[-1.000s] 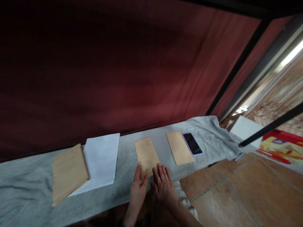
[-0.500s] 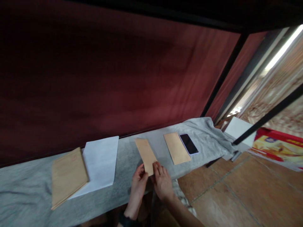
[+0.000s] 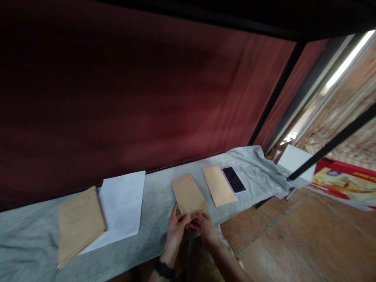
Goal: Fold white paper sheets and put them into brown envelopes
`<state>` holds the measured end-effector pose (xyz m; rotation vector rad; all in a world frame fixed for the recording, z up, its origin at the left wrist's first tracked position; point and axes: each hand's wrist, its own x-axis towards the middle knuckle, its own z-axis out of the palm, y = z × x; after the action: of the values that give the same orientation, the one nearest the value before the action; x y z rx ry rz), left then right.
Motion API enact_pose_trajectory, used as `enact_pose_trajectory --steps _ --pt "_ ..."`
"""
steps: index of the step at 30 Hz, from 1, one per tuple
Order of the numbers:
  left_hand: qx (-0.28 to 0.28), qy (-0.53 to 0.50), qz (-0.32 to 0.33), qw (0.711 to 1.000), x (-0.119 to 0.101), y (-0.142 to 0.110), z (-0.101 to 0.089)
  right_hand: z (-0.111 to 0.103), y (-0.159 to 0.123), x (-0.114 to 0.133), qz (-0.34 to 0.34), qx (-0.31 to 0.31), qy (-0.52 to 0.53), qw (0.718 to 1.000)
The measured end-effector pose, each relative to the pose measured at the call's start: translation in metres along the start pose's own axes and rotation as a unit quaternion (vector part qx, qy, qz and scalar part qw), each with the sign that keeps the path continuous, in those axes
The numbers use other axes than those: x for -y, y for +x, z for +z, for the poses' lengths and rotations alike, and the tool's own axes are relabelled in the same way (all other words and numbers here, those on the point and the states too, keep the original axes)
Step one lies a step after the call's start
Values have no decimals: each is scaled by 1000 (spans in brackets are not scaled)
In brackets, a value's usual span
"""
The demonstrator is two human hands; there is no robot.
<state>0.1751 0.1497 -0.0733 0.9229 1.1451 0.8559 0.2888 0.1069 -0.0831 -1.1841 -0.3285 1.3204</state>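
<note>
A brown paper envelope (image 3: 189,194) lies between my hands, its far end over the grey cloth. My left hand (image 3: 176,229) pinches its near edge at the left, the thumb on top. At the same edge, the fingers of my right hand (image 3: 205,227) are closed on the right part; the fingertips are partly hidden. Just to the right rests another brown envelope (image 3: 219,186), flat on the cloth beside a dark-screened phone (image 3: 234,180) in a pale purple case.
A stack of brown envelopes (image 3: 80,225) overlaps white paper sheets (image 3: 123,207) on the left. Grey cloth (image 3: 155,199) covers the narrow table against a dark red curtain (image 3: 147,117). Black metal posts (image 3: 276,94), a white box (image 3: 295,162) and a red-yellow carton (image 3: 343,182) stand right.
The envelope in my hands now shows a wider, darker face, where a narrow, lighter one showed before. Both hands have drawn closer together at its near edge.
</note>
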Motion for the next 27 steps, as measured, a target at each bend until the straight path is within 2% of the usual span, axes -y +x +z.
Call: enact_pose_trajectory --steps 3,4,5,7,8,9,11,13,14,15,17,20,23,27 --pt "8 64 5 998 -1 10 -10 -14 -4 2 46 44 -106 992" --pt "7 94 11 996 0 12 -13 -20 -6 3 37 53 -161 985" --pt "3 125 20 992 1 14 -16 -26 -8 5 2 54 -219 974" --pt "-16 194 57 979 7 14 -21 -36 -12 7 -133 34 -336 932" --pt "-28 234 80 968 11 13 -22 -39 -14 7 -214 22 -395 893" --pt "-43 278 102 954 15 10 -23 -42 -15 6 -288 17 -455 842" --pt "-78 375 132 914 23 4 -23 -46 -16 3 -396 24 -569 720" --pt "-109 466 163 863 28 -2 -23 -49 -16 -4 -450 28 -652 610" --pt "-119 502 187 836 29 -3 -22 -51 -15 -8 -462 25 -678 571" --pt "-121 529 219 811 29 -4 -20 -52 -15 -12 -468 19 -696 544" --pt "-99 565 295 764 27 1 -14 -54 -14 -19 -468 7 -714 521" --pt "-35 600 362 713 19 22 1 -55 -12 -23 -470 0 -715 518" --pt "2 638 357 682 10 55 13 -53 -12 -21 -460 2 -718 523" --pt "21 668 335 664 -1 97 23 -51 -13 -16 -444 16 -727 524"
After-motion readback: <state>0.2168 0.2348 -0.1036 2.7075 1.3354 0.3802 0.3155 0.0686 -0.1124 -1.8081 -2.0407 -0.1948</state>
